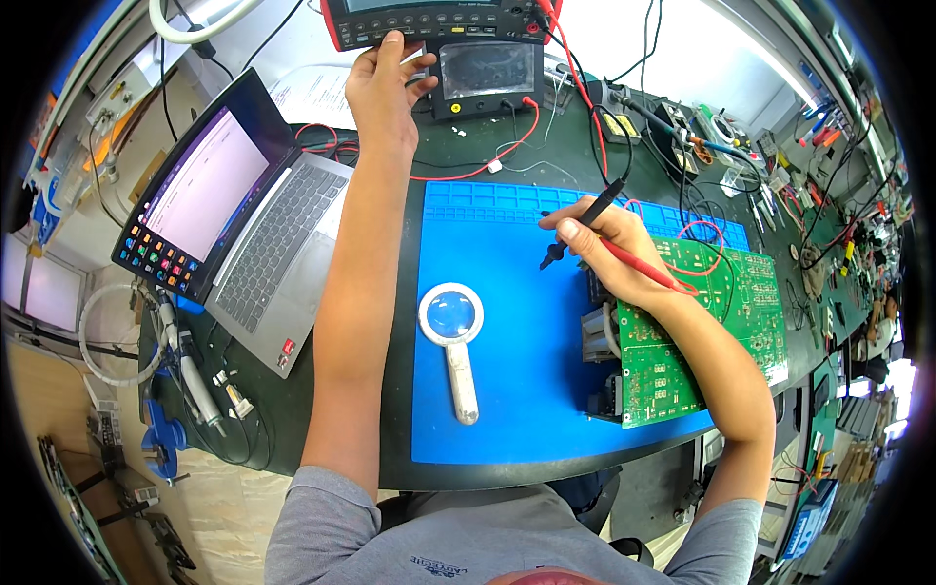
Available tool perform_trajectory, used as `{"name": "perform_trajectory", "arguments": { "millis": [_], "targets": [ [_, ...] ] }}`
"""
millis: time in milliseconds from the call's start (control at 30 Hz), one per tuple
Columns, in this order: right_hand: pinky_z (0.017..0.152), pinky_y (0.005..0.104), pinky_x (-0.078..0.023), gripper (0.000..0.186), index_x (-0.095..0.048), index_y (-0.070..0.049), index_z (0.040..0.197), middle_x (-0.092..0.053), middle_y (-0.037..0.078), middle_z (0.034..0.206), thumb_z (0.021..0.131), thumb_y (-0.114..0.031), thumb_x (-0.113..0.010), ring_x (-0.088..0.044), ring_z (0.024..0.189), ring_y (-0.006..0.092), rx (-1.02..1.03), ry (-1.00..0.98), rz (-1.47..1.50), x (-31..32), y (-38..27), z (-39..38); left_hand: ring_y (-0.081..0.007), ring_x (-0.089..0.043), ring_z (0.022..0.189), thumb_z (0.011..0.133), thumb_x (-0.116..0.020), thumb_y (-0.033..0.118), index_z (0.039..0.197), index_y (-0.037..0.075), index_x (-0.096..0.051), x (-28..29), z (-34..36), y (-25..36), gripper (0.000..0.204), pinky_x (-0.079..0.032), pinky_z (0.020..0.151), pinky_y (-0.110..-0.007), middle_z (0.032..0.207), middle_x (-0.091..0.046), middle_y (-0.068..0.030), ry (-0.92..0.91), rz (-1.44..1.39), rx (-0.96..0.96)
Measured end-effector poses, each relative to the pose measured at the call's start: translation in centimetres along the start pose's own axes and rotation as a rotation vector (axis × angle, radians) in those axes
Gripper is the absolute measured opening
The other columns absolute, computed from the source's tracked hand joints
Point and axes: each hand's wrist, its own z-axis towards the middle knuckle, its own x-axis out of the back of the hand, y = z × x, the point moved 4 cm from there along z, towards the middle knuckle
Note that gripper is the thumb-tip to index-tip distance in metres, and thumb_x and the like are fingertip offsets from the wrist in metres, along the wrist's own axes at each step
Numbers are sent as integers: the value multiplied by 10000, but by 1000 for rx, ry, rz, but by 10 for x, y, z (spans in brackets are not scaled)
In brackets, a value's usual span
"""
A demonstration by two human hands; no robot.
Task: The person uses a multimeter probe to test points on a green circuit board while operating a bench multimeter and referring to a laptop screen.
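Probes (602, 203), black and red, sit grasped in the right hand (624, 231) over the blue mat (531, 370); beyond its far edge, the left hand (387, 86), unclenched, rests its thumb on a meter (444, 26)

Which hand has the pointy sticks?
The right hand: it grips a black stick and a red stick; the left hand touches the red-edged meter.
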Motion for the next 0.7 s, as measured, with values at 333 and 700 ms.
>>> {"name": "perform_trajectory", "arguments": {
  "millis": [333,700],
  "targets": [
    [824,362,-505,393,-721,-15,1099,-723,127,944,1011,-369,-573,-672,931,232,-28,-7,-25,0,-3,0,-226,-690,914,954,-679,251,1113,-19,-557,2,1,0,336,-559,665,-309,1067,-683,-159,11,27,-17],
    [793,345,-513,422,-724,-22,1101,-720,116,953,1012,-404,-567,-662,884,205,-8,-6,-27,1,-3,0,-220,-691,918,956,-676,252,1117,-22,-556,2,0,1,340,-555,663,-304,1066,-685,-161,13,39,-15]
  ]
}}
